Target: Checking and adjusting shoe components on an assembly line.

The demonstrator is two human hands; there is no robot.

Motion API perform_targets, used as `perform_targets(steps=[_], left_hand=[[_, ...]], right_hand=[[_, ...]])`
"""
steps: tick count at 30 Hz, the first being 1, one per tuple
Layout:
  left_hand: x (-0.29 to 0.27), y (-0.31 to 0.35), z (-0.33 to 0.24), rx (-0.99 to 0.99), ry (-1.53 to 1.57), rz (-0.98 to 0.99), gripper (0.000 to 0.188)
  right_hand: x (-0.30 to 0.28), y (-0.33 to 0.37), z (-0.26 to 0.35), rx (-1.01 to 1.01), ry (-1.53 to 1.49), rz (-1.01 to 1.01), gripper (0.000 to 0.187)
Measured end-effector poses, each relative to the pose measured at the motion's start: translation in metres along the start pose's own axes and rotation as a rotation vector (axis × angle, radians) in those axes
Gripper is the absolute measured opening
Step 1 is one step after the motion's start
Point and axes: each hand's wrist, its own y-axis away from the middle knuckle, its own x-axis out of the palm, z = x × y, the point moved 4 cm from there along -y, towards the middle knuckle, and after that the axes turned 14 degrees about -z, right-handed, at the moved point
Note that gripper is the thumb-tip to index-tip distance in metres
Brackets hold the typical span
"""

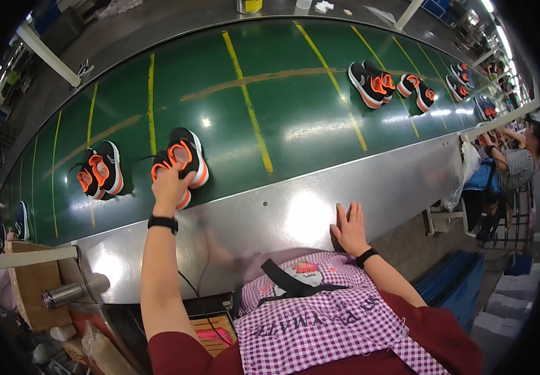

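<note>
My left hand [170, 187] is at a pair of black sneakers [186, 139] with orange lining and white-and-orange soles. Its fingers and thumb close on the inner sides of the two shoes at their openings, and it partly covers the left shoe. This pair stands on the green conveyor belt [207, 122], at the near edge. Beside it, to the left, is a similar pair of sneakers [112, 164]. My right hand [350, 230] lies flat on the metal ledge [401, 181], fingers stretched out, holding nothing.
Further right along the belt stand more black-and-orange sneakers [364, 84] and another pair [415, 92]. Yellow lines cross the belt. A co-worker [515, 159] in a striped top handles a shoe at the far right. A metal cylinder [64, 295] lies at lower left, near a cardboard box [39, 287].
</note>
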Motion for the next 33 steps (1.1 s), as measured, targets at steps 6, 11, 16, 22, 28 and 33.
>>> perform_targets(steps=[6,11,16,22,28,33], left_hand=[[-0.028,0.114,-0.041,0.138,0.035,-0.005,0.04],[-0.034,0.185,-0.08,0.222,-0.063,-0.034,0.038],[-0.046,0.217,-0.114,0.268,-0.003,-0.26,0.039],[-0.002,0.195,-0.12,0.246,-0.104,-0.208,0.024],[0.005,0.187,-0.151,0.082,0.135,-0.184,0.03],[0.013,0.218,-0.192,0.044,0.493,-0.005,0.033]], right_hand=[[0.006,-0.004,0.005,-0.038,-0.045,-0.068,0.066],[0.008,-0.006,0.008,-0.097,-0.088,-0.109,0.066],[-0.005,-0.007,-0.004,-0.195,-0.146,-0.102,0.063],[-0.02,-0.021,-0.007,-0.324,-0.185,-0.036,0.057],[-0.024,-0.035,-0.003,-0.363,-0.161,-0.037,0.034],[-0.039,-0.073,0.027,0.115,-0.896,0.537,0.04]])
